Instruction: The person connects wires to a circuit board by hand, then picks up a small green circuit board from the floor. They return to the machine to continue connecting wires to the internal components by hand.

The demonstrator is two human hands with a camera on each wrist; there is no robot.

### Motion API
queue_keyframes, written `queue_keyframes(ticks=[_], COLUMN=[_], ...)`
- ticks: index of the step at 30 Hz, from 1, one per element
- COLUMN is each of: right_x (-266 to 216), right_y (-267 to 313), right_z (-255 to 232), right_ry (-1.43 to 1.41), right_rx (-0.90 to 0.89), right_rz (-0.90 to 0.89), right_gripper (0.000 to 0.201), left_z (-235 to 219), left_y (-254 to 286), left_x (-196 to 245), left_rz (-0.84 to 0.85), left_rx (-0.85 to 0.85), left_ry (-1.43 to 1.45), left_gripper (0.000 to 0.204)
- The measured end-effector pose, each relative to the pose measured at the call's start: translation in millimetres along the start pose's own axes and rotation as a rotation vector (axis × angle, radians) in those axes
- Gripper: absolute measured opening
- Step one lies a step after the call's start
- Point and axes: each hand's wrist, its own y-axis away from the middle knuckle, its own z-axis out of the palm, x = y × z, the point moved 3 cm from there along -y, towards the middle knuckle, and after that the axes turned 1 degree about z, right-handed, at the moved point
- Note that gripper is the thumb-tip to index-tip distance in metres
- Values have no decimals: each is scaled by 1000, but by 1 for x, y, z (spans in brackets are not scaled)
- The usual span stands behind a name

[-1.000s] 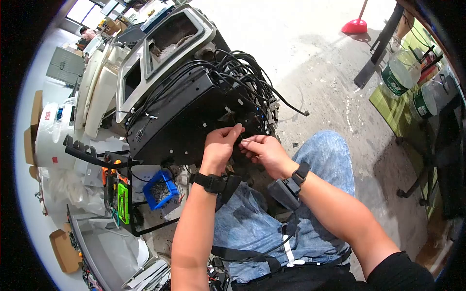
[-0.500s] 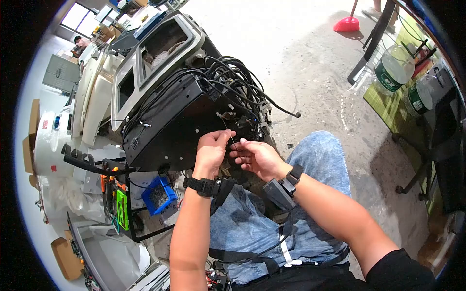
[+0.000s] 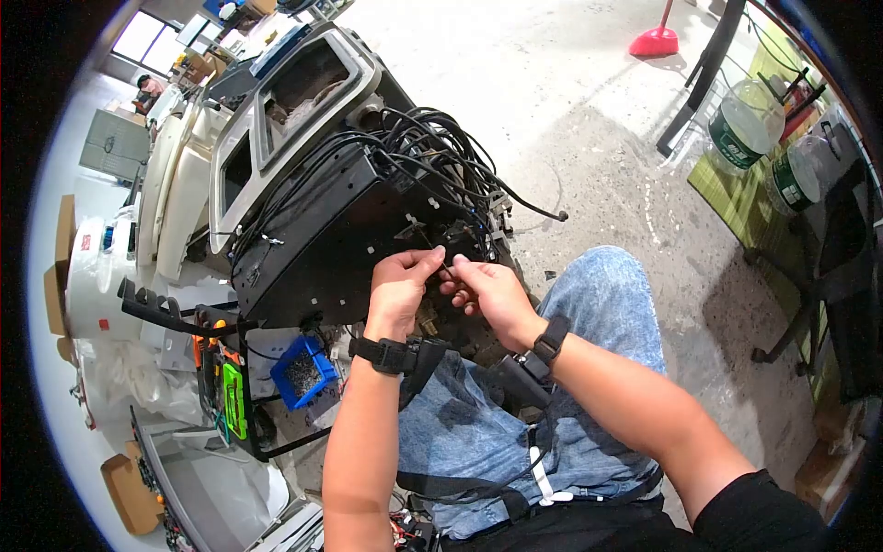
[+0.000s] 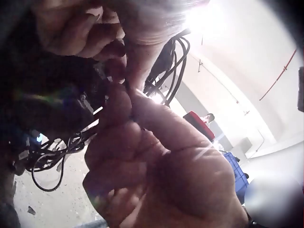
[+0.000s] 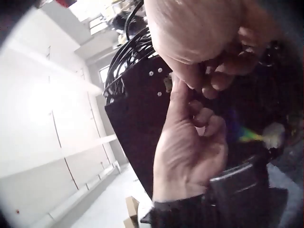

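Both hands meet in front of a black metal panel (image 3: 322,235) in the head view. The left hand (image 3: 399,293) pinches a thin dark strand (image 3: 448,269) between thumb and forefinger. Just to its right, the right hand (image 3: 497,296) pinches the same strand, its other fingers curled below. In the right wrist view, the left hand (image 5: 183,156) has its thumb and fingertips close against those of the right hand (image 5: 199,33). The fingers hide most of the strand, and its ends cannot be made out.
Black cables (image 3: 441,152) bunch along the panel's upper edge, beside a grey frame (image 3: 262,138). A blue bin (image 3: 303,373) of small parts and a green case (image 3: 233,396) lie to the left. Large bottles (image 3: 743,129) stand at the right, with a red broom (image 3: 655,41) farther back.
The hands have shifted slightly left and down in the head view along with the scene. The right hand's thumb and fingers have closed nearer to the left fingertips since half a second ago.
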Motion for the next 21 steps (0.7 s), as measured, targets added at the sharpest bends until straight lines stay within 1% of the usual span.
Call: queue_keyframes(ticks=[1, 2, 4, 5, 6, 8, 9, 10, 11, 12, 13, 14, 15, 17, 18, 20, 21], right_x=[3, 3, 10, 12, 12, 9, 9, 9, 9, 7, 2, -1, 0, 5, 6, 11, 11], right_y=[1, 2, 0, -2, -2, -2, -3, -5, -5, -4, 0, 1, 1, -2, -3, -4, -3], right_z=[1, 0, 0, 1, 1, 0, 0, -3, -4, -3, -2, -1, 0, -4, -7, -9, -7], right_ry=[-212, -212, -343, -326, -326, -171, -171, -71, 29, 28, 125, 222, 221, -10, -10, -244, -281], right_rx=[-18, -18, -128, -176, -174, -128, -129, -104, -78, -78, -37, 5, 8, 144, 146, 45, -16], right_rz=[101, 101, 216, 187, 188, 71, 71, 25, -21, -21, -76, -130, -129, -64, -65, 123, 191], right_gripper=[27, 27, 30, 26, 26, 23, 23, 22, 21, 21, 22, 24, 24, 26, 26, 29, 29], left_z=[-1, -1, -1, -1, 0, 3, 5, 6, 6, 5, 4, 4, 4, 2, 2, 1, 0], left_y=[-1, 0, 1, 2, 2, 4, 6, 7, 7, 6, 5, 4, 4, 3, 3, 2, 0], left_x=[-1, 0, 2, 2, 2, 4, 8, 9, 9, 7, 5, 4, 2, 2, 2, 2, 0], left_rz=[-34, -34, -57, -56, -54, -52, -28, -4, -4, -26, -49, -50, -57, -62, -72, -82, -72], left_rx=[10, 10, 0, -1, -18, -33, 5, 42, 43, 38, 33, 31, 32, 29, 4, -24, -34], left_ry=[6, 7, -12, -12, 10, 32, 10, -12, -13, -52, -91, -91, -58, -24, 6, 34, 34], left_gripper=[26, 26, 24, 24, 24, 24, 24, 24, 24, 24, 24, 24, 24, 24, 25, 26, 26])
